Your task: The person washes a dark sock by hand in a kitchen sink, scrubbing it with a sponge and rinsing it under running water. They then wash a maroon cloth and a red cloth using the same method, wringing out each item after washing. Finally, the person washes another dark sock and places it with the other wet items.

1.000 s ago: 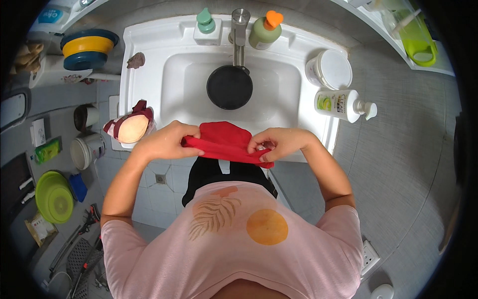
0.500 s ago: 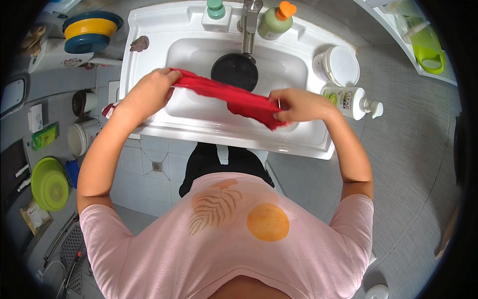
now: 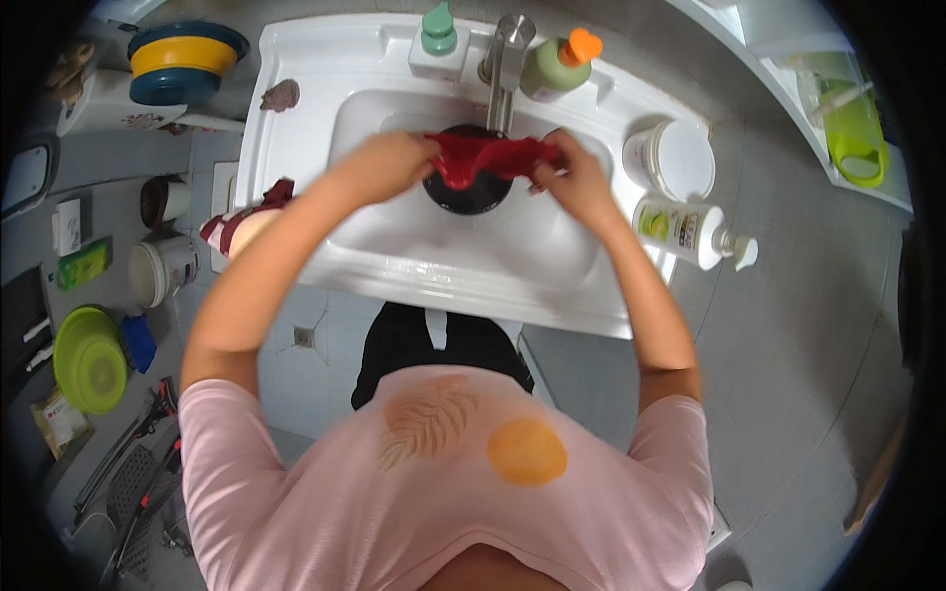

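Note:
A wet-looking red cloth (image 3: 498,158) hangs slack and bunched between my two hands above the white sink basin (image 3: 374,231). My left hand (image 3: 386,165) pinches its left end, and my right hand (image 3: 579,185) grips its right end. Under the cloth sits a round black object (image 3: 468,197) on the basin floor, partly covered. Just beyond the cloth rises the metal faucet (image 3: 505,74), its spout reaching toward the cloth. Whether water is running I cannot tell.
On the sink's back ledge stand a green-topped dispenser (image 3: 439,44) and a green bottle with an orange pump (image 3: 560,67). A white lidded tub (image 3: 672,161) and a white pump bottle (image 3: 690,233) are at the right. A maroon-and-white cloth (image 3: 241,222) hangs over the left rim.
Both hands have moved away from me toward the faucet and closer together. The red cloth, stretched out before, is now slack and bunched over the black object.

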Demonstrator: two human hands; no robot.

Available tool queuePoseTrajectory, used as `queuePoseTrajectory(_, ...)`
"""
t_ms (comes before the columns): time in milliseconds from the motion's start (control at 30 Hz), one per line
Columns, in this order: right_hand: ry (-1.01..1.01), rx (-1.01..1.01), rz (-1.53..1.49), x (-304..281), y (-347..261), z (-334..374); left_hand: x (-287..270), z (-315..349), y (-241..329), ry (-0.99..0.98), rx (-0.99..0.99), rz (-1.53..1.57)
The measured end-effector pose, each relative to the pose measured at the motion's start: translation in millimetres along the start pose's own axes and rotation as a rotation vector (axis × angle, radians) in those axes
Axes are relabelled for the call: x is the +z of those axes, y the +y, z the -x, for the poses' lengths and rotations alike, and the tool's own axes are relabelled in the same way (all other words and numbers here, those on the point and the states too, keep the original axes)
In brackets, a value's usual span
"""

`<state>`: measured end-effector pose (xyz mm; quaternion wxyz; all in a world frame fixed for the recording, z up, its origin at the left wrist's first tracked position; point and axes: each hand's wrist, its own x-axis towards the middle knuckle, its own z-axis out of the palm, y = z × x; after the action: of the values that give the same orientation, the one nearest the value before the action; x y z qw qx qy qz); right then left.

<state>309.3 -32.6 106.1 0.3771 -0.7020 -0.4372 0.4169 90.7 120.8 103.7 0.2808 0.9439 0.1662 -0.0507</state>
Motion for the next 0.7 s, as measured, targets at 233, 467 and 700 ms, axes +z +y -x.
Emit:
queuePoseTrajectory(233, -0.053, 0.031, 0.552, 141, 189, -65, 201, -86, -44, 0.049, -0.349, 0.136)
queuePoseTrajectory(467, -0.13, 0.246, 0.741, 175, 196, -81, 239, -86, -64, -0.014, -0.478, 0.095)
queuePoseTrajectory(700, -0.147, 0.201, -0.013, 93, 164, -63, 151, -75, -69, -0.166, -0.104, 0.409)
